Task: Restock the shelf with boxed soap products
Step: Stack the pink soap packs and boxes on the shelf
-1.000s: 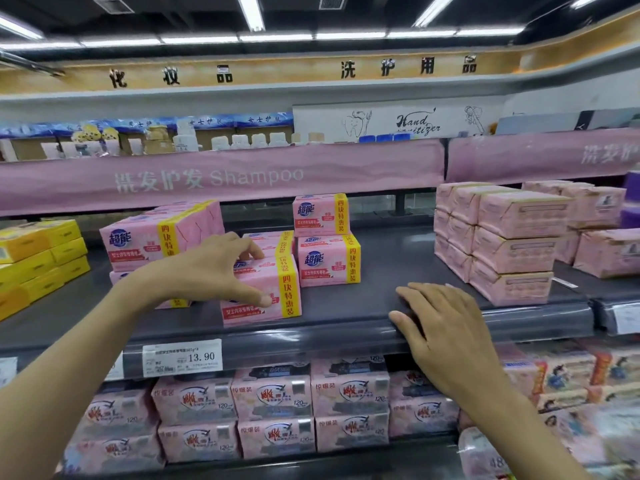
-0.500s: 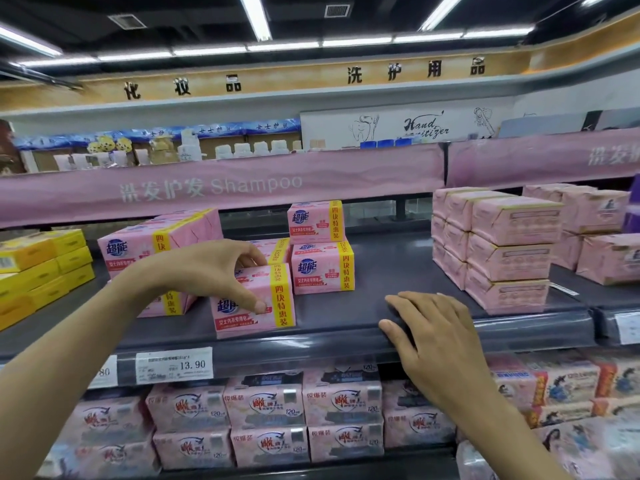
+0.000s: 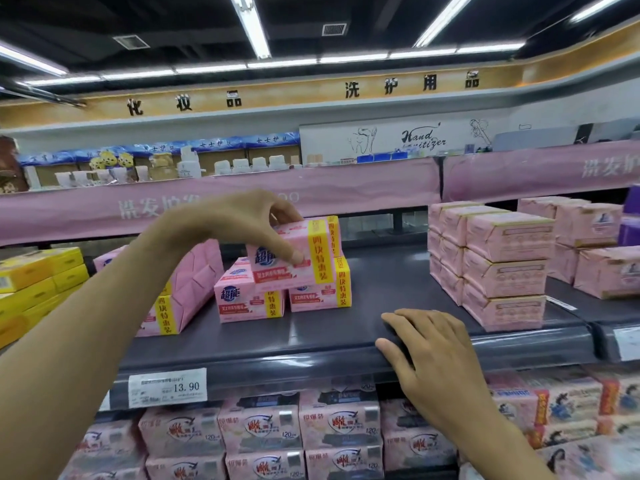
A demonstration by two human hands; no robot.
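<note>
My left hand (image 3: 242,223) grips a pink soap box with a yellow band (image 3: 294,252), thumb on its front and fingers over its top. The box hangs tilted just above two like boxes standing on the grey shelf (image 3: 381,282): one at the front left (image 3: 247,299), one to its right (image 3: 320,292). A further box stands behind the held one, mostly hidden. More of the same pink boxes are stacked at the left (image 3: 187,285), partly behind my forearm. My right hand (image 3: 429,348) rests flat on the shelf's front edge, fingers spread.
Stacks of paler pink wrapped soap (image 3: 502,258) fill the shelf's right side. Yellow boxes (image 3: 34,278) sit at the far left. A price tag reading 13.90 (image 3: 168,388) is on the shelf lip. The lower shelf holds several pink packs (image 3: 263,427). A pink banner (image 3: 346,188) hangs above.
My left hand has lifted the soap box from the front of the shelf, up and to the right, over the boxes behind. My right hand stays on the shelf edge.
</note>
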